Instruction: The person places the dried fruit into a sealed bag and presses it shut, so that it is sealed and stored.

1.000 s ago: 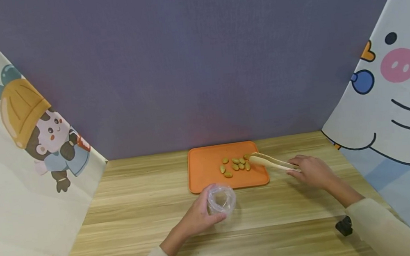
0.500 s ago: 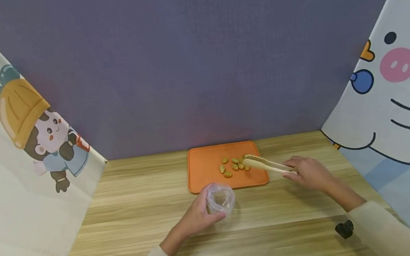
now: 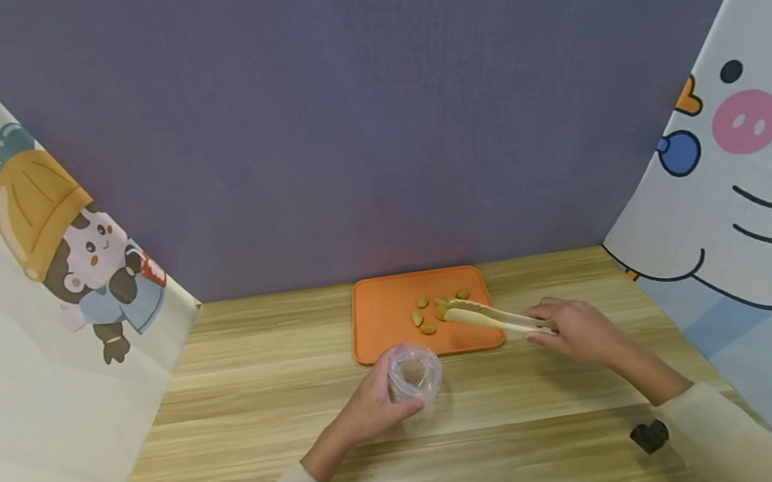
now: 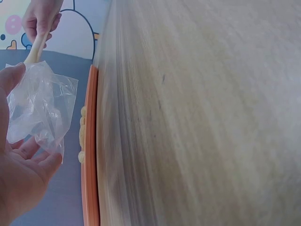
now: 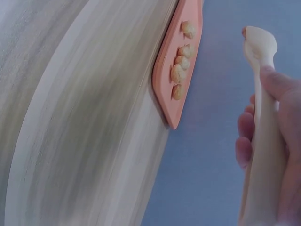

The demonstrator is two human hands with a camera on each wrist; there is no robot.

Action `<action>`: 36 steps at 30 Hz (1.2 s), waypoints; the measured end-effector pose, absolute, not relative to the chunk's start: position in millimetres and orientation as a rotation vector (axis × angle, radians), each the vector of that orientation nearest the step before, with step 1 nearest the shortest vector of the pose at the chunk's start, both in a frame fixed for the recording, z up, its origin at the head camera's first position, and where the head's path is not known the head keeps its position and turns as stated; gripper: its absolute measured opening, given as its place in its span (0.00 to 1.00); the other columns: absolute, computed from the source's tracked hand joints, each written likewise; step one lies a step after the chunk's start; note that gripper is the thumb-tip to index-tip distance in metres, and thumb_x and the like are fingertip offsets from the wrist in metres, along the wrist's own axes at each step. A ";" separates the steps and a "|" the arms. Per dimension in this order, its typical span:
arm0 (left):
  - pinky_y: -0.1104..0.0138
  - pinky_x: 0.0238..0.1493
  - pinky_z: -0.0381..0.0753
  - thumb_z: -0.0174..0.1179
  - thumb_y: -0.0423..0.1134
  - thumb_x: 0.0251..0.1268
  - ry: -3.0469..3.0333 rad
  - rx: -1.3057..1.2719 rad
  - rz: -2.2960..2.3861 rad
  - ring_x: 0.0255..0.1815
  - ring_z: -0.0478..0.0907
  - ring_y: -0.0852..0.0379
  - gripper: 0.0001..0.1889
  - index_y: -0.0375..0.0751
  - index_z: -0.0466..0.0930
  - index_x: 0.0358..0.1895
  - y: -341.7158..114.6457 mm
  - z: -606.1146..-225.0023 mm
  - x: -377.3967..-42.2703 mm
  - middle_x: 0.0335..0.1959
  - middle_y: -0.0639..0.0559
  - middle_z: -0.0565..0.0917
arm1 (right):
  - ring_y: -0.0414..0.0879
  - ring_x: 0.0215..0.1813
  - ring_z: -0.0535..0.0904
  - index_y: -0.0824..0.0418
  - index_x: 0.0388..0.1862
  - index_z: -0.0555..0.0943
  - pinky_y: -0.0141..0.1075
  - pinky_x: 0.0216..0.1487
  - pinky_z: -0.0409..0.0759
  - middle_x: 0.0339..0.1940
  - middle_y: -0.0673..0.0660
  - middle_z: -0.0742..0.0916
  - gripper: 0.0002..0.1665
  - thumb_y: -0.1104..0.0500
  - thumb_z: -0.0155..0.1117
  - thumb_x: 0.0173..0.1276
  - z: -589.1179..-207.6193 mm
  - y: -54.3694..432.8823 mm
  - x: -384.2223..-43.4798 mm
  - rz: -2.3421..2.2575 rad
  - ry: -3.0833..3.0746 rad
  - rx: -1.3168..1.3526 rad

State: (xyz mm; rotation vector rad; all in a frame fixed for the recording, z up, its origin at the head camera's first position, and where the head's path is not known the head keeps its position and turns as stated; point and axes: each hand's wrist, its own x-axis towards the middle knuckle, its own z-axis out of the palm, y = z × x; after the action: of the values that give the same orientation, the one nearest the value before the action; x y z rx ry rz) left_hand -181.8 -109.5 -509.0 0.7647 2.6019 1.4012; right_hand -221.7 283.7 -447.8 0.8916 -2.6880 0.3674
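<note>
My left hand (image 3: 371, 403) holds a clear plastic bag (image 4: 40, 106) with its mouth facing up, thumb on one side and fingers on the other. My right hand (image 3: 579, 333) grips a pair of cream tongs (image 3: 498, 319) by the handles. In the right wrist view the tong tips are close together, a bit of brown showing between them, and stand off the tray. Several small oval tan pieces (image 3: 428, 329) lie on an orange tray (image 3: 381, 303). From the head view the tong tips overlap the tray and hide some pieces.
The tray lies at the far side of the wooden table (image 3: 266, 369), near a grey-purple back panel (image 3: 360, 119). White printed side panels (image 3: 728, 239) stand left and right. The bag is in front of the tray's near edge.
The tongs have moved left over the tray, toward the bag, with the right hand following. One piece near the tray's right side shows again. The left hand and bag stay almost still.
</note>
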 end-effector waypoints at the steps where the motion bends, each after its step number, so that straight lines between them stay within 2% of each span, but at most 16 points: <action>1: 0.46 0.69 0.73 0.73 0.52 0.57 2.602 0.763 1.398 0.68 0.73 0.48 0.51 0.38 0.53 0.79 -109.6 -508.9 -181.7 0.71 0.43 0.72 | 0.28 0.27 0.73 0.62 0.50 0.87 0.30 0.28 0.75 0.41 0.53 0.89 0.20 0.53 0.75 0.64 -446.7 282.7 -220.8 0.378 -2.689 0.901; 10: 0.46 0.68 0.73 0.73 0.52 0.58 2.601 0.763 1.403 0.69 0.72 0.47 0.52 0.37 0.52 0.79 -109.9 -509.3 -182.2 0.72 0.42 0.71 | 0.25 0.24 0.63 0.61 0.51 0.87 0.26 0.25 0.67 0.38 0.51 0.87 0.20 0.54 0.75 0.63 -441.7 274.5 -216.1 0.413 -2.679 0.974; 19: 0.46 0.68 0.73 0.72 0.51 0.58 2.587 0.750 1.425 0.69 0.73 0.48 0.51 0.39 0.53 0.79 -110.4 -508.6 -181.8 0.71 0.44 0.71 | 0.23 0.24 0.62 0.60 0.50 0.88 0.25 0.26 0.68 0.36 0.48 0.87 0.20 0.51 0.75 0.63 -439.9 266.8 -212.9 0.405 -2.632 1.050; 26: 0.47 0.68 0.73 0.73 0.51 0.58 2.581 0.752 1.428 0.69 0.72 0.49 0.51 0.39 0.53 0.79 -109.6 -507.1 -182.6 0.71 0.45 0.71 | 0.23 0.25 0.64 0.58 0.50 0.88 0.26 0.27 0.71 0.38 0.48 0.87 0.20 0.55 0.78 0.59 -439.8 261.2 -210.1 0.422 -2.605 1.097; 36: 0.45 0.70 0.72 0.72 0.51 0.58 2.566 0.760 1.441 0.70 0.72 0.48 0.50 0.39 0.53 0.79 -107.8 -508.8 -183.8 0.73 0.46 0.71 | 0.23 0.24 0.63 0.57 0.52 0.87 0.26 0.27 0.69 0.39 0.49 0.87 0.19 0.49 0.72 0.67 -440.9 257.8 -206.3 0.452 -2.659 1.132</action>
State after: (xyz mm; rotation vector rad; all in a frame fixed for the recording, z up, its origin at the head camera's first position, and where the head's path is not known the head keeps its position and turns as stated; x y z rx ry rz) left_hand -183.8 -107.8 -508.8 0.7596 2.5659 1.4412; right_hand -206.3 257.8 -440.9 1.1317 -2.6595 0.4516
